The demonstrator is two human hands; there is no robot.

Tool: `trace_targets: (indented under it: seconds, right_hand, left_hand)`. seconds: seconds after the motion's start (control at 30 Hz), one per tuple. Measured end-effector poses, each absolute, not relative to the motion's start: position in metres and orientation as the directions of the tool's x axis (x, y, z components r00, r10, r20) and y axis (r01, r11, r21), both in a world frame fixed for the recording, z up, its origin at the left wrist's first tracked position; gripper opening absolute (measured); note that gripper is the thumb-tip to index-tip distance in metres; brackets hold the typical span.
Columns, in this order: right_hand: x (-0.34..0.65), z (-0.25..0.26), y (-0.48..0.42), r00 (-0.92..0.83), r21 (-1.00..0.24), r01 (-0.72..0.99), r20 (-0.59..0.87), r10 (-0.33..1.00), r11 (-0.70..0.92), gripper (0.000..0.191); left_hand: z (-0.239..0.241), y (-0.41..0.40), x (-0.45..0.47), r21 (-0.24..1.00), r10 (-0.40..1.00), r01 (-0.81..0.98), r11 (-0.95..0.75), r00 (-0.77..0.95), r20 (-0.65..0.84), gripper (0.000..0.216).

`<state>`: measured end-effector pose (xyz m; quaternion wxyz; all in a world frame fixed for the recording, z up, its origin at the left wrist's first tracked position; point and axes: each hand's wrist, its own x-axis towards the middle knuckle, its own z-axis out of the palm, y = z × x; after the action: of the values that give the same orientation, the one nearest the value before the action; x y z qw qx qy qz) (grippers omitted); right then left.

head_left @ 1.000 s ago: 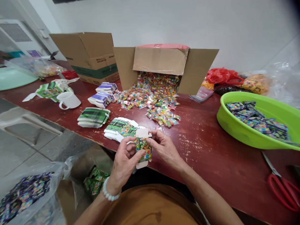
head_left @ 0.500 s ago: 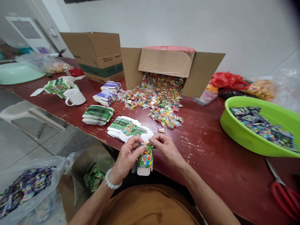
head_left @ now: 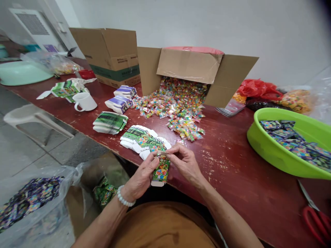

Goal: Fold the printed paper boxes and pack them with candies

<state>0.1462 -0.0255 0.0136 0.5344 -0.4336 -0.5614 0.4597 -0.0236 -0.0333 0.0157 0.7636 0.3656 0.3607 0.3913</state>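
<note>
A small green printed carton [head_left: 160, 170] is held upright at the table's front edge, its lower white flap sticking out. My left hand [head_left: 144, 170] grips its left side, thumb across the front near the top. At the top end, my right hand [head_left: 184, 162] pinches the upper flap between thumb and fingers. Just behind lies a fanned row of flat green cartons [head_left: 142, 137]. Another stack of green cartons [head_left: 110, 122] sits to its left. Small wrapped candies [head_left: 183, 125] spill toward my hands from a cardboard box [head_left: 188, 65] lying on its side.
A lime green basin [head_left: 258, 137] with dark sachets stands at the right, scissors [head_left: 314, 210] in front of it. A white mug [head_left: 84, 102], purple cartons [head_left: 120, 103] and a tall cardboard box [head_left: 113, 55] are at the left. Bags of sachets [head_left: 33, 196] sit below the table.
The carton's upper white flap, raised before, is now folded down under my fingers. My right hand has come over the carton's top. The view has shifted slightly.
</note>
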Motion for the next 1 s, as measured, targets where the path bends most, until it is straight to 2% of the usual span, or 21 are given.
trace_targets:
  seconds: [0.1,0.2,0.4,0.6,0.77,0.87,1.0]
  right_hand:
    - [0.149,0.015,-0.029,-0.131,-0.955,0.113,0.258,0.957,0.273,0.017]
    - [0.151,0.018,-0.031,-0.172,-0.955,0.084,0.267,0.948,0.284,0.017]
    - [0.144,0.023,-0.03,-0.285,-0.985,-0.168,0.015,0.958,-0.035,0.017]
    - [0.145,0.028,-0.02,-0.294,-0.979,-0.17,-0.056,0.954,-0.11,0.017]
    - [0.145,0.029,-0.02,-0.195,-0.996,-0.084,-0.02,0.981,-0.037,0.015]
    - [0.143,0.028,-0.026,-0.269,-0.994,-0.106,0.031,0.963,0.003,0.02]
    - [0.14,0.018,-0.033,-0.27,-0.979,0.0,0.194,0.943,0.202,0.016]
  left_hand:
    - [0.014,-0.036,-0.02,0.801,0.798,-0.305,0.515,0.511,-0.319,0.049]
    - [0.015,-0.036,-0.015,0.788,0.801,-0.308,0.534,0.481,-0.355,0.054]
    - [0.011,-0.035,-0.012,0.863,0.857,-0.24,0.445,0.394,-0.333,0.063]
    - [0.003,-0.035,-0.014,0.918,0.859,-0.156,0.363,0.436,-0.266,0.067]
    - [0.001,-0.032,-0.017,0.929,0.859,-0.138,0.343,0.447,-0.251,0.071]
    - [0.0,-0.033,-0.018,0.939,0.885,-0.15,0.311,0.406,-0.228,0.063]
    - [0.001,-0.034,-0.015,0.912,0.893,-0.218,0.348,0.374,-0.252,0.059]
